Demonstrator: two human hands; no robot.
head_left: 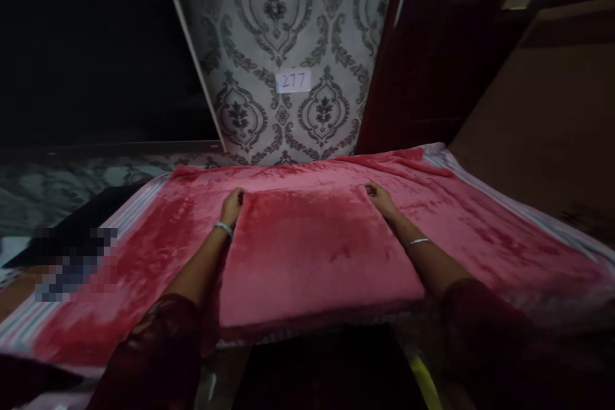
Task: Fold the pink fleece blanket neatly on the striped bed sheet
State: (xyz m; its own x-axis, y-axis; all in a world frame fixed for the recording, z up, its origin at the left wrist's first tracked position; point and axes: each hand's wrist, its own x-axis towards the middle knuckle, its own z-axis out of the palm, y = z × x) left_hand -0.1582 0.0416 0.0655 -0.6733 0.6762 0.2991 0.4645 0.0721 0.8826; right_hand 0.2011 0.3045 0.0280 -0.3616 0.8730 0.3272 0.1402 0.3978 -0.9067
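A plush red blanket (pixel 307 250) lies spread over a bed, with a folded panel of it in the middle toward me. My left hand (pixel 232 207) grips the far left corner of that folded panel. My right hand (pixel 379 198) pinches the far right corner. Both arms reach forward along the panel's sides, each wrist wearing a thin bangle. The rest of the blanket (pixel 480 230) stretches flat to both sides beneath the fold.
A striped sheet edge (pixel 139 205) shows under the blanket. Patterned grey wallpaper with a small label reading 277 (pixel 293 81) rises behind. A brown panel (pixel 552 128) stands at the right, and a dark object (pixel 81 224) lies at the left.
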